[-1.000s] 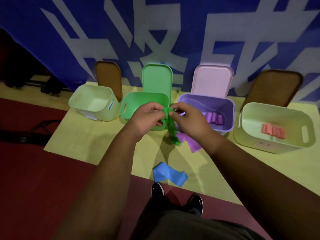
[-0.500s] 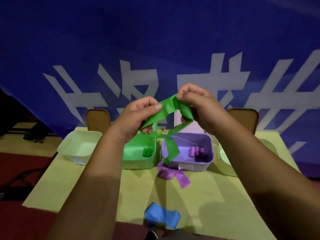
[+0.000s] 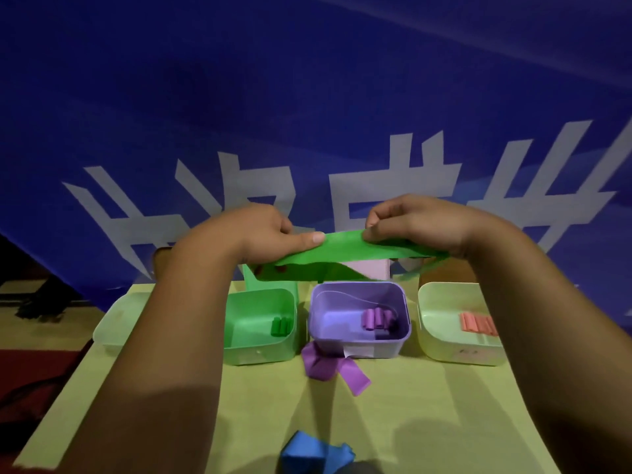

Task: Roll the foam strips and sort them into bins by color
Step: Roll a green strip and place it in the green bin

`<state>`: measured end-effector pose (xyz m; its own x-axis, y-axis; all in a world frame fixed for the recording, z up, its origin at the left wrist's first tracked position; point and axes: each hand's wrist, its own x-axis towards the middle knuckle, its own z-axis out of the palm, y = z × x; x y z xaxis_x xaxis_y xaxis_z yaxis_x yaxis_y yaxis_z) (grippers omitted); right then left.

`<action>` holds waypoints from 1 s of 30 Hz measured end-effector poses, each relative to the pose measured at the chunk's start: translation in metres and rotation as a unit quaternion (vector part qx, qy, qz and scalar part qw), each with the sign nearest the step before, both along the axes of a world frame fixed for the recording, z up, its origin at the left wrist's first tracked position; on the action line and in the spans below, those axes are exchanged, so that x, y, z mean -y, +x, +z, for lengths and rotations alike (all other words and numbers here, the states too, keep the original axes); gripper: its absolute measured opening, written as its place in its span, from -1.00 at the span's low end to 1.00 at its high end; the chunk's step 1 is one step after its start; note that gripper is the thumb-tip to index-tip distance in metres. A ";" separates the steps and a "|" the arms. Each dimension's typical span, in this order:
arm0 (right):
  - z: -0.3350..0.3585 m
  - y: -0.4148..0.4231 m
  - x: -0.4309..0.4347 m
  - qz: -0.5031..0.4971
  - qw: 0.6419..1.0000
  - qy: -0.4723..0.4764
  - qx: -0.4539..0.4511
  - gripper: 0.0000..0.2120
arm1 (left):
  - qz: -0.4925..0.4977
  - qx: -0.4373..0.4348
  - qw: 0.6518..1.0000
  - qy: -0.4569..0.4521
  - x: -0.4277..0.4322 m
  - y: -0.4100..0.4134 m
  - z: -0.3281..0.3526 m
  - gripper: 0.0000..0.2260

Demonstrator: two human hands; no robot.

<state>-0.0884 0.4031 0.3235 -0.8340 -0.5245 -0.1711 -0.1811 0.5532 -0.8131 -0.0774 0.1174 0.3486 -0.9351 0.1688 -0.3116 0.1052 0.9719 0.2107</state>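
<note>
The green strip (image 3: 345,249) was held stretched in the air above the green bin (image 3: 260,350), pinched between thumb and fingers of the left hand (image 3: 260,234) and of the right hand (image 3: 417,224). It was judged light, soft and floppy, so it is best taken at one end for rolling

**Four bins in a row, strips before and above**

On the mat (image 3: 427,422), four bins stand side by side along the 12 o'clock edge: left bin (image 3: 114,323), second bin (image 3: 253,340), third bin (image 3: 342,336), right bin (image 3: 441,340). Second-bin rolls (image 3: 281,326) lie at its 3 o'clock, as do right-bin rolls (image 3: 477,325); third-bin rolls (image 3: 376,318) lie at 2. A loose strip (image 3: 328,366) touches the third bin's front. A near strip (image 3: 314,455) lies at the mat's 6 o'clock. Above the middle bins, a held strip (image 3: 342,253) spans from left hand (image 3: 270,234) to right hand (image 3: 417,224). A banner (image 3: 307,97) hangs behind.
</note>
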 end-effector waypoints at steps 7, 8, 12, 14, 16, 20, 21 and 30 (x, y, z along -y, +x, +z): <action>-0.011 0.001 0.012 -0.010 0.987 -0.158 0.043 -0.93 | -0.010 -0.048 0.998 0.041 -0.001 -0.008 -0.017 -0.42; -0.013 0.000 0.014 -0.013 0.980 -0.190 0.059 -0.94 | -0.009 -0.059 0.997 0.050 -0.002 -0.008 -0.019 -0.41; -0.027 -0.010 0.016 -0.024 0.952 -0.281 0.116 -0.92 | 0.010 -0.008 1.000 -0.003 -0.005 -0.006 -0.021 -0.24; -0.029 -0.014 0.013 -0.022 0.958 -0.258 0.125 -0.91 | 0.057 0.048 0.997 -0.019 -0.004 -0.007 -0.021 -0.05; -0.029 -0.018 0.007 -0.015 0.970 -0.206 0.127 -0.95 | 0.085 0.082 0.993 -0.010 0.000 -0.007 -0.024 0.02; -0.029 -0.025 0.002 -0.001 0.970 -0.196 0.141 -0.89 | 0.039 0.098 0.984 0.146 0.017 -0.012 -0.040 -0.07; -0.030 -0.026 0.003 -0.004 0.970 -0.194 0.146 -0.89 | 0.044 0.093 0.979 0.175 0.020 -0.013 -0.045 -0.04; -0.040 -0.030 -0.008 -0.004 0.991 0.038 0.131 -0.85 | 0.040 0.044 0.997 -0.053 -0.001 -0.022 -0.072 -0.05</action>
